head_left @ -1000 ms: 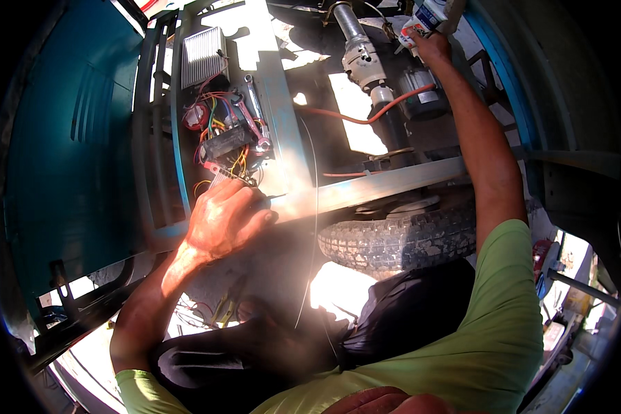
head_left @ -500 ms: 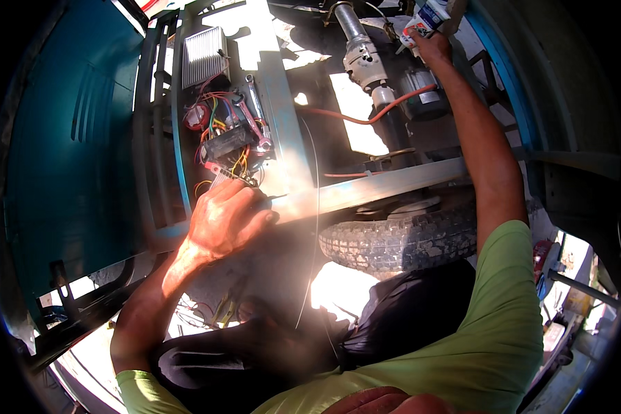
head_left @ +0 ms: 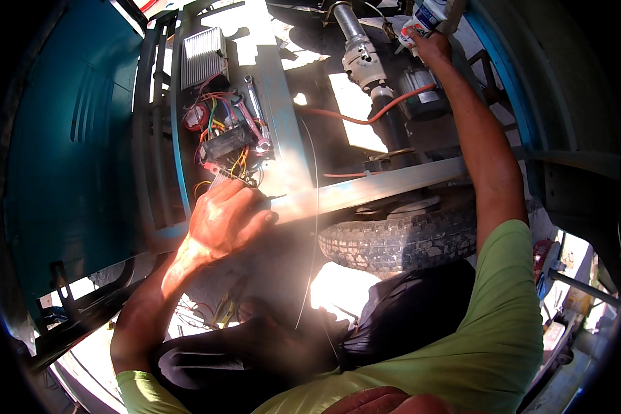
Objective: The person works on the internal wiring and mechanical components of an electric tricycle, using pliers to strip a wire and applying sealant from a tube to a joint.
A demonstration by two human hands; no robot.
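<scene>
My left hand (head_left: 226,215) is closed over the front bar of the metal frame (head_left: 345,196), its thumb lying along the near side. The fingertips are hidden beyond the knuckles, beside a bundle of coloured wires (head_left: 240,162). At the far right, my right hand (head_left: 431,48) reaches out at arm's length, closed around a white bottle (head_left: 421,27) with a blue and orange label. Just left of and below that bottle are a dark cylindrical motor (head_left: 421,96) and a grey metal axle housing (head_left: 366,63).
Two wrenches (head_left: 254,103) lie by the wires and a black connector block (head_left: 226,143). Behind them sits a finned silver box (head_left: 203,56). An orange cable (head_left: 393,107) crosses toward the motor. A tyre (head_left: 400,241) lies under the front bar; a teal panel (head_left: 83,138) stands at left.
</scene>
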